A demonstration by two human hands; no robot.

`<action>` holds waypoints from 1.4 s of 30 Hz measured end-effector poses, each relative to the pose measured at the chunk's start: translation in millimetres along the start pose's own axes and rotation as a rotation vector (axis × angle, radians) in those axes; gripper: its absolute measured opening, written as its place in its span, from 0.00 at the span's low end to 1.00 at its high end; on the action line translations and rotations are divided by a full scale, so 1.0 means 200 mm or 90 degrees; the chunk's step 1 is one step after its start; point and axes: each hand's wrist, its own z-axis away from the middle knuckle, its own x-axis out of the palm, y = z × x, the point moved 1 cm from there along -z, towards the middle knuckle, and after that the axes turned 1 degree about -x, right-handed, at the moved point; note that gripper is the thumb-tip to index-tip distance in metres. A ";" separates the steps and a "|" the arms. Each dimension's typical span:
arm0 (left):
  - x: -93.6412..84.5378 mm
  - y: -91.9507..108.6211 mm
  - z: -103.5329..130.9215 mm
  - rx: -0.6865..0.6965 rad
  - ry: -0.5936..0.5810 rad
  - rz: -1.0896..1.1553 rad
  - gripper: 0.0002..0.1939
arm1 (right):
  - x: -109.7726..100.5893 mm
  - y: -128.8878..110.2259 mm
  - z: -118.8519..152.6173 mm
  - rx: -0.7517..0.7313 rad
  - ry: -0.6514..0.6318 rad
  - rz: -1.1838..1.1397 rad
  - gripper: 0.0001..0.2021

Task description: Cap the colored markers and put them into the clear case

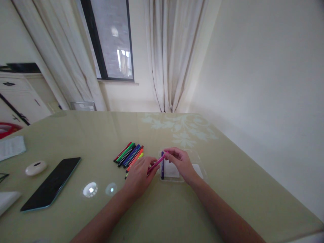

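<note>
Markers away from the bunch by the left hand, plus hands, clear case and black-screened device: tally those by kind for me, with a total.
Markers: 2 (pink marker, dark purple marker)
Hands: 2 (left hand, right hand)
Clear case: 1
Black-screened device: 1
Total: 6

I'd say I'm standing in somebody's home, in a living or dining room by the look of it, though I can't tell which. Long cream curtains [174,50] hang to either side of a dark-framed window [112,37], and the plain wall [265,84] is pale. Over to the left, a white cabinet [15,91] wears dark ornamental handles [8,83], more house furniture than office stock. The big glossy table [88,135] has a pale leafy design [184,126] across its far end (rather decorative for a workbench), and a dark-screened tablet or phone [52,185] lies casually on it.
</note>
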 end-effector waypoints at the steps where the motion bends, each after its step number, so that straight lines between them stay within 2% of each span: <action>1: 0.00 0.00 0.00 0.007 -0.007 0.003 0.09 | -0.01 0.00 0.00 -0.002 0.024 -0.013 0.15; 5: 0.00 0.00 0.00 0.056 -0.075 0.013 0.10 | -0.08 0.00 -0.03 -0.008 0.134 -0.066 0.15; 7: 0.01 0.00 0.01 0.089 -0.119 0.014 0.14 | -0.12 0.00 -0.05 -0.004 0.154 -0.064 0.16; 11: 0.04 0.00 0.03 0.122 -0.190 0.001 0.27 | -0.17 0.01 -0.06 0.022 0.126 -0.006 0.17; 14: 0.05 0.01 0.03 0.113 -0.218 0.000 0.26 | -0.16 0.03 -0.06 0.021 0.098 0.051 0.16; 17: 0.06 0.02 0.03 0.102 -0.232 0.007 0.23 | -0.13 0.06 -0.07 0.006 0.076 0.095 0.16; 21: 0.05 0.03 0.03 0.085 -0.243 0.001 0.27 | -0.11 0.11 -0.07 -0.015 0.062 0.157 0.15; 30: 0.04 0.04 0.03 0.157 -0.233 -0.027 0.24 | -0.09 0.13 -0.07 -0.075 0.017 0.375 0.13; 42: 0.03 0.06 0.02 0.173 -0.243 -0.044 0.23 | -0.08 0.12 -0.06 -0.073 -0.049 0.412 0.14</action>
